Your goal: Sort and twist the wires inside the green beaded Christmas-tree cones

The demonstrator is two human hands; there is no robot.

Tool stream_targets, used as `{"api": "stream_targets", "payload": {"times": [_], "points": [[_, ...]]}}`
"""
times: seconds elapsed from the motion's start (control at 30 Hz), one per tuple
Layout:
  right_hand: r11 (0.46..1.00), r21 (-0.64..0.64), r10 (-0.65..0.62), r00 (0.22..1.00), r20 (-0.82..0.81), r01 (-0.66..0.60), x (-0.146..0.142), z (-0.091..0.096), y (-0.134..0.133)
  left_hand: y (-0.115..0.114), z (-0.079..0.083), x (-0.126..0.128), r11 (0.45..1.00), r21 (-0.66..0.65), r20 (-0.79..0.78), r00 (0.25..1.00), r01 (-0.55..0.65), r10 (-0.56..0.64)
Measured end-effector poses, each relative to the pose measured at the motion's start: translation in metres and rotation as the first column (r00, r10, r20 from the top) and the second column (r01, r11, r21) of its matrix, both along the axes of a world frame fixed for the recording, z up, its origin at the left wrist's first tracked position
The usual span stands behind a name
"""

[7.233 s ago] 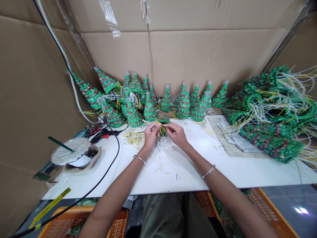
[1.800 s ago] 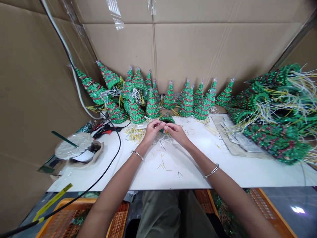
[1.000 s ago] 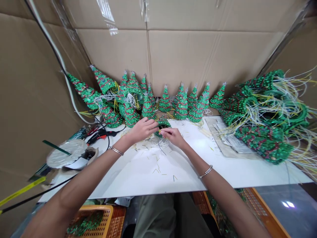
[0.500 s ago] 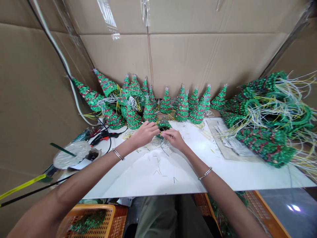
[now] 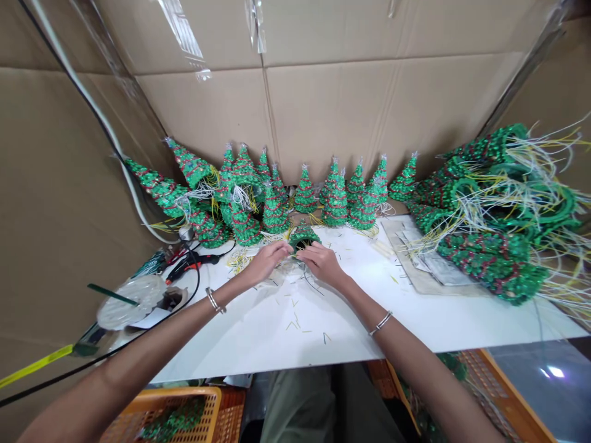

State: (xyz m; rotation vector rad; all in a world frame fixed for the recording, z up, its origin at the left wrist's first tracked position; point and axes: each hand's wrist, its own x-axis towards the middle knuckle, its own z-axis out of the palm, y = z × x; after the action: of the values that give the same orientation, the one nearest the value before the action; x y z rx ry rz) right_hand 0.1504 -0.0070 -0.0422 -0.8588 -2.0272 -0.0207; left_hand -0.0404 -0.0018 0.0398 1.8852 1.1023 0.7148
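Note:
A small green tinsel Christmas tree (image 5: 302,231) lies on the white table with its hollow base facing me. My left hand (image 5: 268,261) is at the left of that opening, thumb and fingers pinched on thin yellow wire. On the other side, my right hand (image 5: 322,261) has its fingertips closed at the rim, on wire that partly hides behind them. Beneath both hands, a bundle of pale wires (image 5: 290,268) spreads over the table, and a thin black wire (image 5: 312,283) curves off to the right.
Several finished-looking trees (image 5: 335,200) stand along the cardboard wall. More trees with loose wires (image 5: 494,264) pile up at right. A black and orange glue gun (image 5: 191,263) and a plastic spool (image 5: 132,301) lie at left. Wire clippings (image 5: 295,321) dot the table; an orange crate (image 5: 210,412) sits below.
My left hand has shifted slightly down and left, away from the tree's opening. My right fingertips are now nearer the tree's rim. The whole view has tilted slightly.

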Motion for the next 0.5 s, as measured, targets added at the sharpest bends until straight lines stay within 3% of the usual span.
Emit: {"api": "stream_targets", "payload": {"times": [0.03, 0.1, 0.17, 0.23, 0.3, 0.37, 0.43, 0.47, 0.5], "points": [[1.0, -0.006, 0.003, 1.0, -0.023, -0.003, 0.0, 0.0, 0.001, 0.0, 0.003, -0.002, 0.966, 0.243, -0.146, 0.988, 0.087, -0.053], [1.0, -0.012, 0.01, 0.998, -0.062, -0.011, 0.0, 0.0, 0.001, -0.001, 0.006, -0.004, 0.766, 0.549, -0.459, 0.886, 0.333, -0.057], [1.0, -0.019, 0.013, 0.996, -0.085, -0.015, 0.0, 0.001, 0.001, 0.0, 0.006, -0.005, 0.591, 0.651, -0.602, 0.798, 0.476, 0.02], [0.999, -0.03, 0.007, 0.995, -0.099, -0.01, 0.001, 0.003, 0.0, 0.001, 0.005, -0.004, 0.529, 0.685, -0.614, 0.787, 0.501, 0.05], [0.999, -0.035, -0.003, 0.995, -0.098, -0.001, 0.002, 0.004, 0.0, 0.001, 0.003, 0.0, 0.589, 0.689, -0.532, 0.847, 0.422, 0.015], [1.0, -0.021, -0.009, 0.997, -0.075, 0.007, 0.002, 0.005, -0.001, -0.001, -0.001, 0.005, 0.77, 0.589, -0.353, 0.935, 0.247, -0.03], [1.0, 0.004, -0.018, 0.999, -0.029, 0.018, 0.002, 0.006, -0.003, -0.004, -0.007, 0.009, 0.965, 0.26, -0.095, 0.995, 0.026, -0.001], [1.0, 0.017, -0.025, 1.0, -0.002, 0.025, 0.002, 0.006, -0.004, -0.006, -0.011, 0.011, 0.999, 0.016, 0.028, 0.999, -0.045, 0.045], [0.999, 0.028, -0.032, 0.999, 0.025, 0.031, 0.001, 0.006, -0.004, -0.007, -0.014, 0.012, 0.972, -0.225, 0.131, 0.986, -0.073, 0.104]]}}
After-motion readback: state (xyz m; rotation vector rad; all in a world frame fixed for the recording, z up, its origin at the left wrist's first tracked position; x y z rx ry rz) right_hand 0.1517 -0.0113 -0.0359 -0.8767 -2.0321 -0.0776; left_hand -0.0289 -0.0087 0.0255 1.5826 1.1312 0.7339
